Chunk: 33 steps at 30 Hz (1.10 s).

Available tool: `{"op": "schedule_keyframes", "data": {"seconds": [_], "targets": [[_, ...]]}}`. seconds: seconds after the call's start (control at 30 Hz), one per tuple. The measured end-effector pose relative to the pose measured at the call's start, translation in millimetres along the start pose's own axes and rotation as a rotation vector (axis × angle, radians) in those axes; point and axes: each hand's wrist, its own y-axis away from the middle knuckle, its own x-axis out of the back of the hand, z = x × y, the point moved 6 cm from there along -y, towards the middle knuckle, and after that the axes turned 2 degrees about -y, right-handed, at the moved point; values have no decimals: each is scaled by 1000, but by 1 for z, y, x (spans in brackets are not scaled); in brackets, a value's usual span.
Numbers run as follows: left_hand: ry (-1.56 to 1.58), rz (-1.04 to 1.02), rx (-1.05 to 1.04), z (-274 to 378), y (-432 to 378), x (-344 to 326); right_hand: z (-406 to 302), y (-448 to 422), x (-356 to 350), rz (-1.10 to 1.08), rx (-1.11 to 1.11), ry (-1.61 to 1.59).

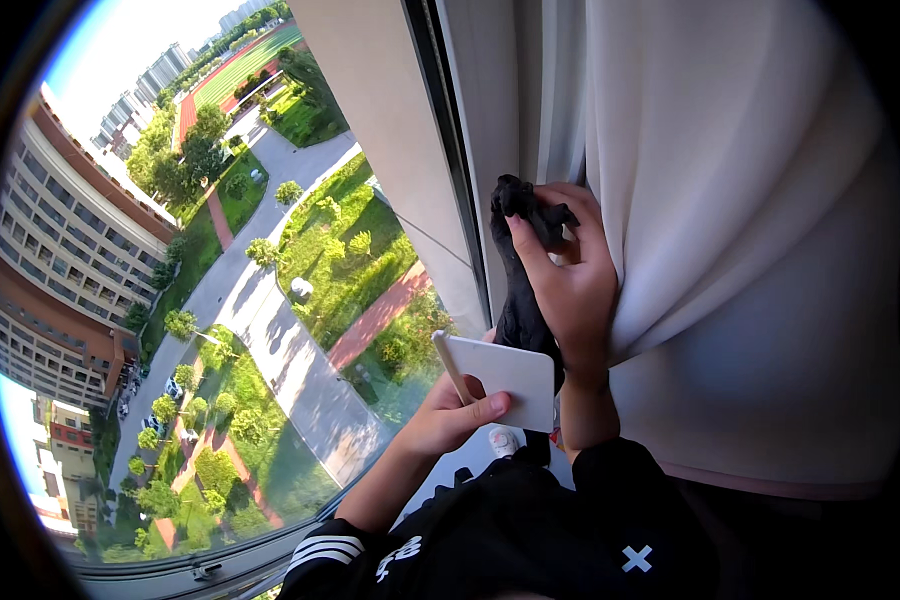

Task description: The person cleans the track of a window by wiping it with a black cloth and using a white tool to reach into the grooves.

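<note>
My left hand (461, 412) grips a flat white square board (514, 379) with rounded corners, thumb on its face. A thin pale stick (454, 367) lies along the board's left edge in the same hand. My right hand (574, 270) is raised above the board, its thumb and fingers around the upper part of a black sculpted figure (521, 292). The figure's surface looks lumpy, and its lower part passes behind the board. What supports it cannot be seen.
A large window (270, 300) on the left looks down on paths, lawns and buildings. A dark window frame (457, 150) runs beside the figure. A pale curtain (720, 225) hangs close to the right hand. A white shoe (503, 442) shows below the board.
</note>
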Motion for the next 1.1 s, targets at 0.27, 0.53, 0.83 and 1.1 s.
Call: {"op": "schedule_keyframes", "data": {"seconds": [0.27,0.53,0.83,1.1], "targets": [[-12,-94,-313,64,-28,-7,-55,-70,-18,43,319,-24],[80,-94,-297,62,-43,-16,-60,-81,-14,46,483,227],[103,-58,-192,39,-42,-7,-38,-72,-17,-54,490,277],[127,-128,-255,52,-35,-10,-45,-72,-20,-106,584,317]]}}
